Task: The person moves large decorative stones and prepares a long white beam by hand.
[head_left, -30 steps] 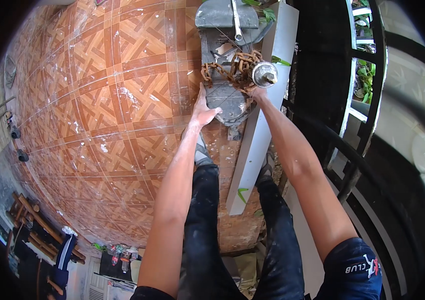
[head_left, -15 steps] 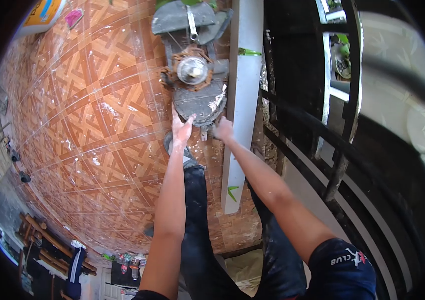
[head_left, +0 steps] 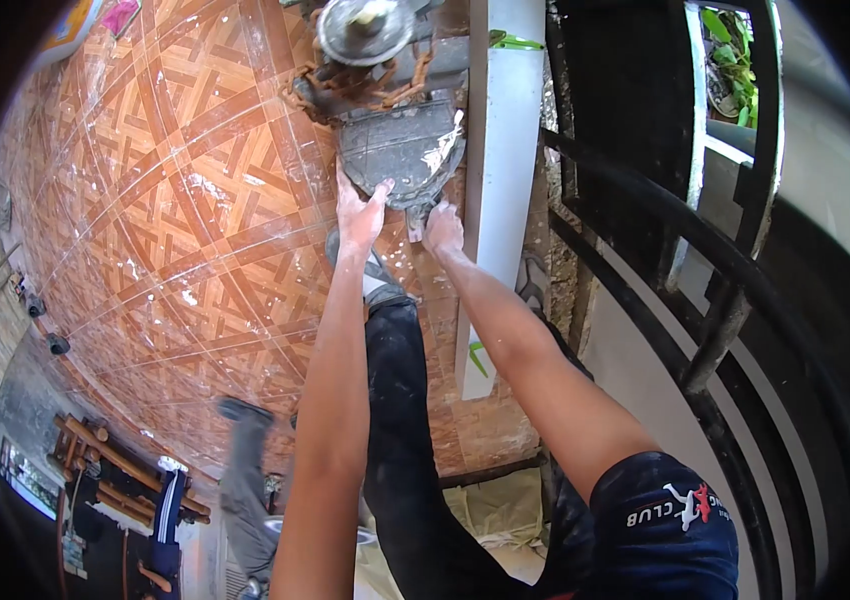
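A heavy grey metal machine (head_left: 400,155) with a rounded end lies on the tiled floor. A rusty chain (head_left: 375,100) is looped around the round metal knob (head_left: 365,28) on it. My left hand (head_left: 360,215) grips the rounded edge on the left side, its thumb on top and its fingers partly hidden underneath. Close to the short tab (head_left: 417,225) at the near end, my right hand (head_left: 443,230) is closed; what its fingers hold cannot be made out. The machine's far end is cut off by the view's top edge.
A long grey-white beam (head_left: 500,190) lies right beside the machine, with green clips (head_left: 515,41) on it. Black metal railings (head_left: 705,240) stand farther right. Another person's leg (head_left: 245,480) shows behind me at lower left. A bucket (head_left: 67,35) stands at upper left.
The machine and beam appear higher in view, and the wrench at the machine's far end is out of sight. Another person's leg has come in at lower left. My left hand keeps its grip.
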Demonstrator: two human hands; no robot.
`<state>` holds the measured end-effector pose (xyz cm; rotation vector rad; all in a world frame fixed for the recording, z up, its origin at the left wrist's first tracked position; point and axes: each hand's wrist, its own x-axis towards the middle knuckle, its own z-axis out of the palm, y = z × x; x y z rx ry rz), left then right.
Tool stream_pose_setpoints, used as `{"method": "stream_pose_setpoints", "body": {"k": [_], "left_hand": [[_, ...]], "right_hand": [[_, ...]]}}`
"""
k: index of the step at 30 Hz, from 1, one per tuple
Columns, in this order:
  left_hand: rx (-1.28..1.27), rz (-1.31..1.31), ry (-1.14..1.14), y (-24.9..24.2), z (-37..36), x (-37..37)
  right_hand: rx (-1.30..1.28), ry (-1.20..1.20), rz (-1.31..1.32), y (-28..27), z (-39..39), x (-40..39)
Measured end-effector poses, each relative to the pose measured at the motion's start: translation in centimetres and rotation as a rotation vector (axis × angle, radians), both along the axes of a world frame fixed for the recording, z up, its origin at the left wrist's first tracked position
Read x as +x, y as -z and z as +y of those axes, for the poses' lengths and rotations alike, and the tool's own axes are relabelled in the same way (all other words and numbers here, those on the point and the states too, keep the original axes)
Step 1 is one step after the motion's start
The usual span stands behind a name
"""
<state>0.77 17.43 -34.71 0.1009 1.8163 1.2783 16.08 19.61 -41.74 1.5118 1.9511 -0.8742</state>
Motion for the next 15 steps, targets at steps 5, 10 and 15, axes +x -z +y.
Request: {"method": "stream_pose_setpoints", "body": {"k": [5, 10, 15], "left_hand": [[-0.063, 0.105, 0.058, 0.6, -0.1, -0.5], [0.02, -0.186, -0.008, -1.5, 1.0, -0.8], [0.02, -0.163, -0.012, -1.0, 0.6, -0.8]], "right_hand": [[-0.025, 0.039, -0.051, -0.8, 0.7, -0.4], [-0.084, 0.061, -0.031, 0.4, 1.4, -0.2], [-0.117, 0.098, 0.049, 0.3, 1.1, 0.7]]}}
